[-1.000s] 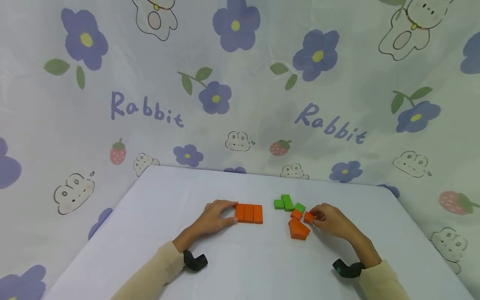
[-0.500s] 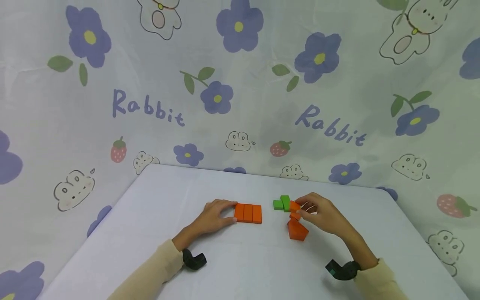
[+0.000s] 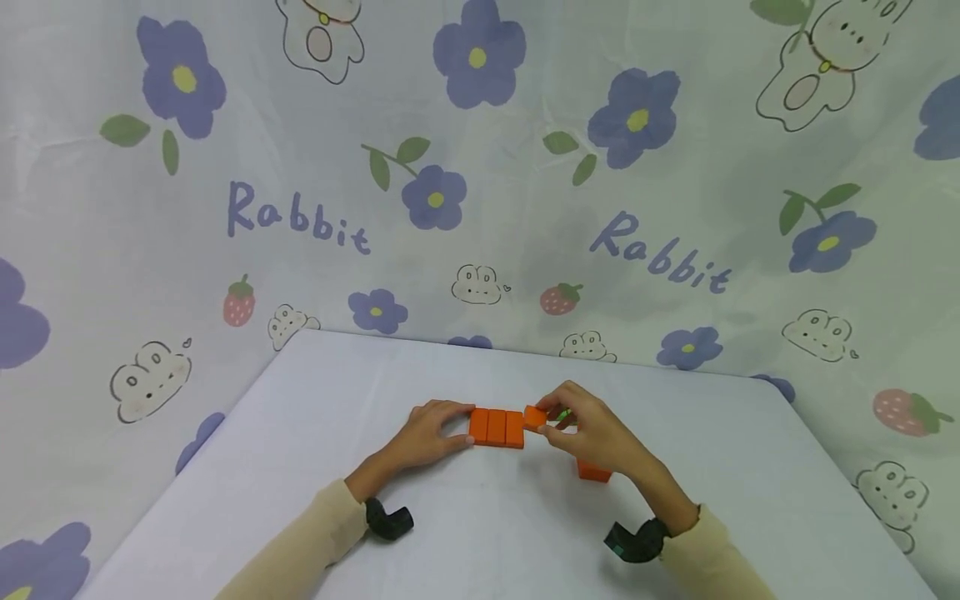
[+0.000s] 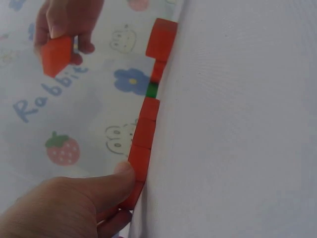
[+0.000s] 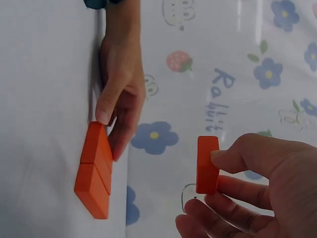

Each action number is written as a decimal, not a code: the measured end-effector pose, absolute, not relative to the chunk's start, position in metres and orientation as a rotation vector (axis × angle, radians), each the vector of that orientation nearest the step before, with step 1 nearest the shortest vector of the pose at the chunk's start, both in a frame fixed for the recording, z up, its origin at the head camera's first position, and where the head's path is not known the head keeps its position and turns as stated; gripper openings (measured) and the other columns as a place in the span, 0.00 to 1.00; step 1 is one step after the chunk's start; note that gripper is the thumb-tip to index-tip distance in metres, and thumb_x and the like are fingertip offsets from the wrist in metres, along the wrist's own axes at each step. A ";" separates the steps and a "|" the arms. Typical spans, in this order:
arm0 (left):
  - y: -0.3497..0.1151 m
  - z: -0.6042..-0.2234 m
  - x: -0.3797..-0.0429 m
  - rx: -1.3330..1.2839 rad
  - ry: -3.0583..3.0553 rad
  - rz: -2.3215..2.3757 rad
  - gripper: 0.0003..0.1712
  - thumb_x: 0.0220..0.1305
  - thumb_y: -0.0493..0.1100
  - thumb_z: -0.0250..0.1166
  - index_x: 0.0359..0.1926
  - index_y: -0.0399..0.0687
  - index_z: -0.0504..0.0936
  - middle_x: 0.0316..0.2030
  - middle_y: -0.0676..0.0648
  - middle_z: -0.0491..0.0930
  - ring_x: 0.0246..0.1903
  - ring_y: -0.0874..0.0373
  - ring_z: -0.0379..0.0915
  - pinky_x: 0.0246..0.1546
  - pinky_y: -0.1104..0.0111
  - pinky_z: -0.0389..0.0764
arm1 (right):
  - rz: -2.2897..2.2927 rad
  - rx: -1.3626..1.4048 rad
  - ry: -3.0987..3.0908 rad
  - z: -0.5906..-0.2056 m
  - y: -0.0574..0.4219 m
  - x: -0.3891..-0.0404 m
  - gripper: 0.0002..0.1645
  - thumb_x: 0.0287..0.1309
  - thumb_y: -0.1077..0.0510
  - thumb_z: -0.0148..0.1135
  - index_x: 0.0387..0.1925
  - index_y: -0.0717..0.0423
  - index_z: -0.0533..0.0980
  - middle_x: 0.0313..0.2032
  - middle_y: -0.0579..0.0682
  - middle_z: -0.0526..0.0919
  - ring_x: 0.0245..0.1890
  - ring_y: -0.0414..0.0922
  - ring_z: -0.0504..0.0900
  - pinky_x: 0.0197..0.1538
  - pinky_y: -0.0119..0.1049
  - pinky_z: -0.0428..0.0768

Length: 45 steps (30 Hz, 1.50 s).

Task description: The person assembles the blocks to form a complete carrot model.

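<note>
Three orange blocks (image 3: pixel 496 427) lie side by side in a row on the white table in the head view. My left hand (image 3: pixel 431 433) grips the row's left end, thumb at the near edge and fingers at the far edge. In the left wrist view the thumb of that left hand (image 4: pixel 69 203) presses on the row (image 4: pixel 141 161). Just off the row's right end, my right hand (image 3: pixel 596 429) pinches a small orange block (image 3: pixel 535 418) between thumb and fingers. The right wrist view shows this pinched block (image 5: pixel 207 163) raised above the table.
Another orange block (image 3: pixel 594 472) lies right of the row, partly behind the right hand. A bit of green block (image 3: pixel 564 417) shows through that hand's fingers; the other loose blocks are hidden in the head view. A patterned cloth (image 3: pixel 480 167) hangs behind the table (image 3: pixel 465 533).
My right hand has lifted the small orange block off the loose group and carried it left, close to the row. The left hand stays in place on the row.
</note>
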State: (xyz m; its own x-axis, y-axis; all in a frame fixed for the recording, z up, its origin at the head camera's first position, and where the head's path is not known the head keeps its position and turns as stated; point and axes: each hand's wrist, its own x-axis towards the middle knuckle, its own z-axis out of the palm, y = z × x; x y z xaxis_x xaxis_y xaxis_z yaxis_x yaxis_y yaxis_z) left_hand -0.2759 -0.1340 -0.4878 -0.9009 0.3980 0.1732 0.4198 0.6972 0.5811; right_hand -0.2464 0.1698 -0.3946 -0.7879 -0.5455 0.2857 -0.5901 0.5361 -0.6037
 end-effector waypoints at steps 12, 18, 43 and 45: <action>-0.135 -0.491 -0.279 -0.699 -2.840 -0.979 0.33 0.62 0.58 0.69 0.66 0.56 0.76 0.63 0.51 0.78 0.66 0.49 0.68 0.60 0.49 0.64 | 0.996 1.099 -2.692 -0.409 0.136 -0.254 0.15 0.59 0.60 0.69 0.47 0.57 0.79 0.43 0.49 0.80 0.44 0.50 0.81 0.46 0.44 0.84; -0.135 -0.492 -0.279 -0.696 -2.858 -0.988 0.33 0.63 0.58 0.69 0.66 0.58 0.76 0.64 0.52 0.77 0.67 0.50 0.67 0.62 0.49 0.64 | 0.970 1.076 -2.720 -0.423 0.133 -0.258 0.15 0.59 0.58 0.70 0.48 0.58 0.79 0.43 0.49 0.81 0.44 0.47 0.81 0.48 0.39 0.84; -0.135 -0.489 -0.279 -0.711 -2.850 -0.979 0.33 0.64 0.59 0.68 0.67 0.56 0.75 0.64 0.51 0.77 0.67 0.50 0.67 0.61 0.50 0.63 | 0.645 1.118 -2.691 -0.461 0.114 -0.258 0.16 0.55 0.56 0.72 0.46 0.52 0.81 0.44 0.45 0.80 0.46 0.43 0.77 0.54 0.43 0.79; -0.135 -0.488 -0.279 -0.713 -2.845 -0.978 0.33 0.64 0.59 0.68 0.67 0.55 0.75 0.64 0.51 0.77 0.67 0.49 0.67 0.60 0.50 0.63 | 0.628 1.124 -2.677 -0.462 0.112 -0.258 0.15 0.55 0.56 0.72 0.45 0.51 0.81 0.44 0.45 0.80 0.46 0.43 0.77 0.54 0.44 0.78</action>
